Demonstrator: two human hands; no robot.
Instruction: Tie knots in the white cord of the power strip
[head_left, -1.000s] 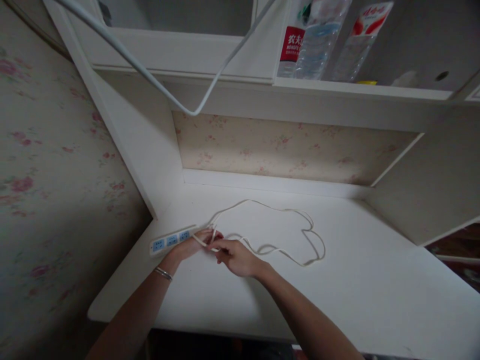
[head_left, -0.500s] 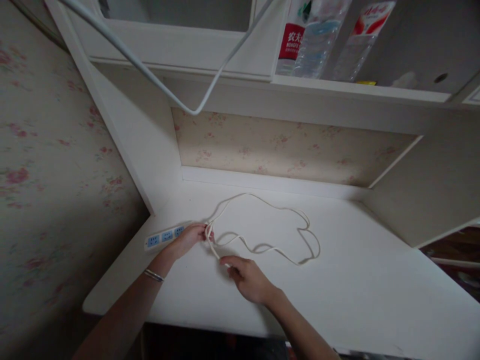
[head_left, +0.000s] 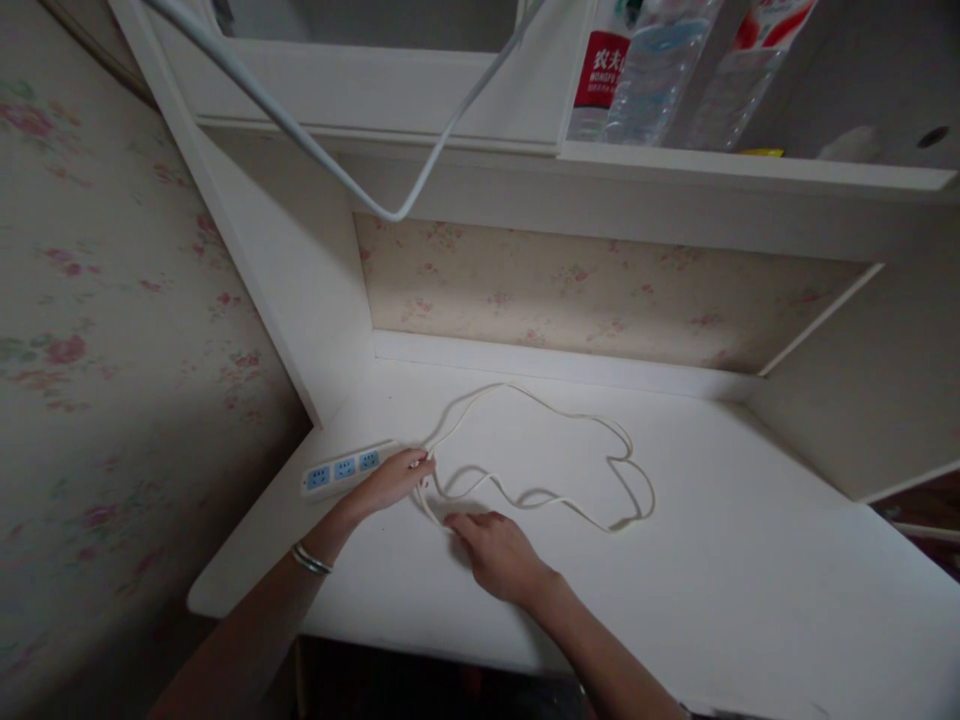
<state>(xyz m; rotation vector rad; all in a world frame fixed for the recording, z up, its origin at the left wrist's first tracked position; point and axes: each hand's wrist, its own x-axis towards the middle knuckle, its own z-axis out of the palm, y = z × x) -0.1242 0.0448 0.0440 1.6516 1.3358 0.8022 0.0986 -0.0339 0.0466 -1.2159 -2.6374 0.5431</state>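
A white power cord [head_left: 555, 408] lies in a loose, wavy loop across the white desk. Its near strands run to my left hand [head_left: 397, 478], whose fingers are closed on the cord beside the power strip. To the right and a little nearer, my right hand [head_left: 499, 552] pinches another stretch of the same cord; its fingertips are partly hidden under the hand. The white power strip [head_left: 330, 483] with blue sockets lies left of my left hand, and its right end is partly covered by that hand. A silvery bracelet [head_left: 310, 560] is on my left wrist.
The white desk [head_left: 697, 580] ends in a rounded left corner. Above it, a shelf [head_left: 750, 165] carries several plastic bottles [head_left: 660, 75]. A thick pale cable [head_left: 394, 215] hangs down in front of the cabinet. Flowered wallpaper [head_left: 112, 350] covers the left wall.
The view has shifted slightly, so the scene sits a bit further right. My left hand has closed over the gathered cord strands near the strip. My right hand keeps its grip, now lower and flatter.
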